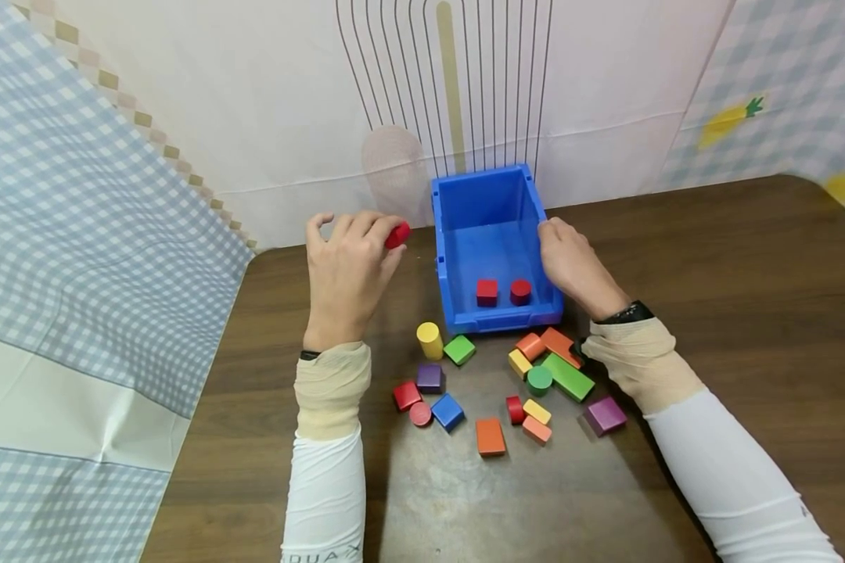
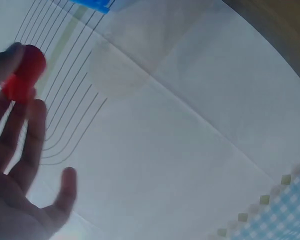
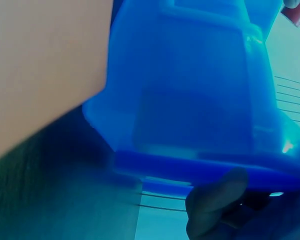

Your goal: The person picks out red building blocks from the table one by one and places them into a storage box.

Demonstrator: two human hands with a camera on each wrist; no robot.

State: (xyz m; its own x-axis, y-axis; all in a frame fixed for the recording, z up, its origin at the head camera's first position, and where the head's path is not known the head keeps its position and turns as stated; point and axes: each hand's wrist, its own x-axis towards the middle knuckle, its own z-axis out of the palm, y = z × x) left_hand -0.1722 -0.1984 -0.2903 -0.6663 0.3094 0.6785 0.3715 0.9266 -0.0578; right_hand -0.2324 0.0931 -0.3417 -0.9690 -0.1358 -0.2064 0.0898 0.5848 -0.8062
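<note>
Red block (image 1: pixel 397 235) is pinched by left hand (image 1: pixel 348 262), blue bin (image 1: pixel 479 250) gripped by right hand (image 1: pixel 576 262); apparently mid-transfer, with release over bin likely required.

My two white sleeves (image 1: pixel 325 485), close-fitting; two wrinkled beige wraps (image 1: pixel 332 391) at their ends; black bands (image 1: pixel 627 313) edging the wraps; dark lettering (image 1: pixel 321 557), cropped, on the left.

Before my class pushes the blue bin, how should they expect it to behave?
The blue bin would likely stay stiff, since its walls look straight and crisp-edged. It is mostly hollow, so it may feel light for its size. The red cube and red cylinder inside could slide if it tips, as its floor looks smooth.
</note>
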